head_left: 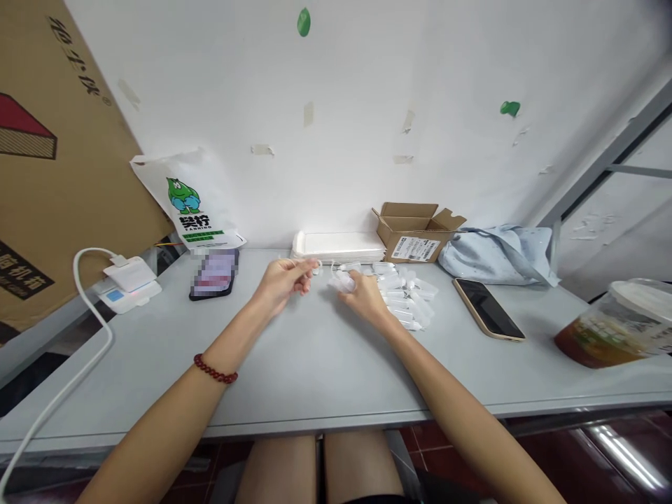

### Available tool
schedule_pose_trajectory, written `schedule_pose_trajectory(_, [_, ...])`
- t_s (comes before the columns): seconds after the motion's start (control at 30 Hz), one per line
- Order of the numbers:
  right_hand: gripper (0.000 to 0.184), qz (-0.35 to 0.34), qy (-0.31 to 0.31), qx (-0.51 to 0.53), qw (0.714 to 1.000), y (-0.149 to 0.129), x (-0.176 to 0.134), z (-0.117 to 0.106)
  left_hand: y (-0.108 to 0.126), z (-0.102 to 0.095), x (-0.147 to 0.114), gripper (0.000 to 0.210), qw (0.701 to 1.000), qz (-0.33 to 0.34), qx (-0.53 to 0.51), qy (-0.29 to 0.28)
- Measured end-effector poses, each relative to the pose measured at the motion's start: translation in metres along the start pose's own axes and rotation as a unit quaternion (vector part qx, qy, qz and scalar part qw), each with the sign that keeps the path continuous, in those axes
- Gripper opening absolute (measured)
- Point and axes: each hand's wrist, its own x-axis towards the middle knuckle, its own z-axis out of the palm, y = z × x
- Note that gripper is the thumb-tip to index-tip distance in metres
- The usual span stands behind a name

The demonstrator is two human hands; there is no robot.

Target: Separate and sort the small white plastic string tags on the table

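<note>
My left hand (286, 281) is closed in a pinch above the middle of the desk. At its fingertips shows a small white piece (317, 267), too small to name for sure. A short way to the right, my right hand (366, 295) grips a small translucent plastic bottle (342, 281) between thumb and fingers, which partly hide it. Just beyond that hand lies a loose pile of similar clear plastic bottles (420, 308), several with white tips. The two hands are apart.
White envelopes (341, 243) are stacked by the wall beside an opened cardboard box (414, 231). Right: a light blue cloth bag (493, 255), a phone (489, 309), a drink cup (614, 325). Left: another phone (215, 274), a white paper bag (192, 203), a corded charger (131, 274).
</note>
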Motion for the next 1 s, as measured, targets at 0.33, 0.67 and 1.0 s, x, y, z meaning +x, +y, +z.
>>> schedule_pose_trajectory(0.33, [0.023,-0.037,-0.023,-0.164,0.986,-0.013,0.000,-0.008,-0.011,0.018,-0.004,0.033,0.995,0.051,0.088,0.023])
schedule_pose_trajectory(0.67, [0.015,0.047,0.154,-0.061,0.985,0.024,0.011,-0.049,0.005,0.008,0.020,0.028,0.970,0.133,-0.027,0.203])
schedule_pose_trajectory(1.0, [0.026,0.092,0.074,0.506,0.854,0.023,0.006,-0.062,-0.006,0.038,0.020,0.040,0.996,-0.002,0.071,-0.047])
